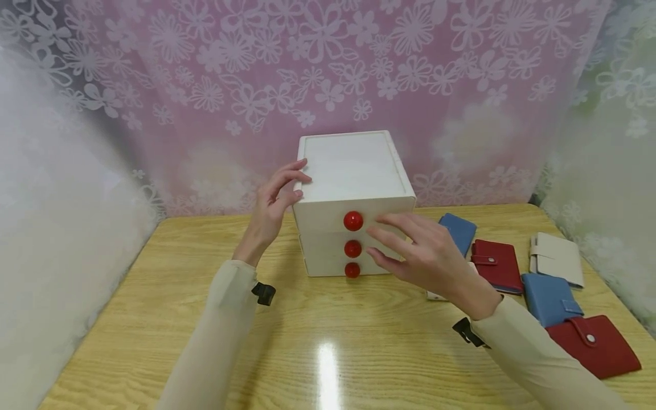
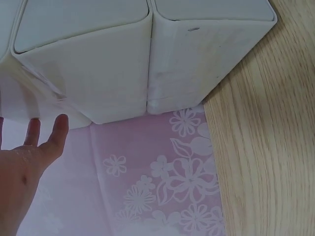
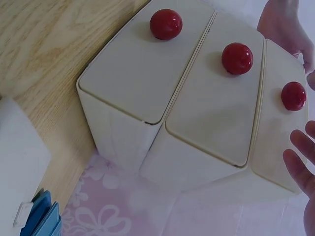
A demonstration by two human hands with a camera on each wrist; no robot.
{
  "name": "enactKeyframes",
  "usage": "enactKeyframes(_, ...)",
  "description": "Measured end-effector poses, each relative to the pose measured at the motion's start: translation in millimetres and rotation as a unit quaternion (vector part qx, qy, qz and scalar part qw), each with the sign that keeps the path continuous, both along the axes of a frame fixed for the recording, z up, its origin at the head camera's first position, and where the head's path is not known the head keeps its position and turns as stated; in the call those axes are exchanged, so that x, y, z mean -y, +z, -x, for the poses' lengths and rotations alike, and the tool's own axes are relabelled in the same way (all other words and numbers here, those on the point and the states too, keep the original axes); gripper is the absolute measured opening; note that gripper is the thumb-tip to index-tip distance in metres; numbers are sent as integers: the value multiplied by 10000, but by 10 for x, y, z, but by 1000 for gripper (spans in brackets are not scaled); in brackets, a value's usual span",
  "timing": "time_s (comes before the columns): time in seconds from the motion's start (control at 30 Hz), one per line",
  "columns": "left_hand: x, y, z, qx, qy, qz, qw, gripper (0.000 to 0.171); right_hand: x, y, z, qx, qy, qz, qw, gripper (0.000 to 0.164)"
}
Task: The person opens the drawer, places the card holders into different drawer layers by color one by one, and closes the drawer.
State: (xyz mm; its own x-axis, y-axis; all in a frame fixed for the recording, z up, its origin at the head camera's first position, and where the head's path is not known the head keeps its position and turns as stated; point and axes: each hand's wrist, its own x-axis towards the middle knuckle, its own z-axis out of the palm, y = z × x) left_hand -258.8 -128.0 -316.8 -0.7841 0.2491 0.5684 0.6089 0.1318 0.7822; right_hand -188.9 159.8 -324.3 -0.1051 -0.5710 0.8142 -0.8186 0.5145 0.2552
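A white three-drawer box stands on the table, its drawers closed. Down its front runs a column of round red knobs: the top knob, the middle knob and the bottom knob. My left hand rests at the box's upper left edge, fingertips over the top and palm off the side. My right hand hovers before the right part of the front, fingers spread and slightly bent, holding nothing. In the right wrist view, its fingers are just short of the top knob.
On the right lie a blue wallet, a red wallet, a cream wallet, another blue wallet and another red one. My right hand partly hides a pale item. A flowered pink curtain hangs behind the box.
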Motion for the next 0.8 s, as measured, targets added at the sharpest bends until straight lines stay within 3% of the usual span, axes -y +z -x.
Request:
enactKeyframes(0.3,6,3,57,204,30,-82,9998,25,156,-12,72,-81,216,-44,9997,25)
enactKeyframes(0.43,11,16,91,314,19,-82,9995,23,179,-21,83,36,121,-178,9998,25)
enactKeyframes(0.6,10,26,116,365,73,-42,9993,20,206,-21,82,277,-102,-364,9989,40)
enactKeyframes(0.8,-9,24,137,164,121,19,9998,21,236,-25,101,230,-300,-463,9982,35)
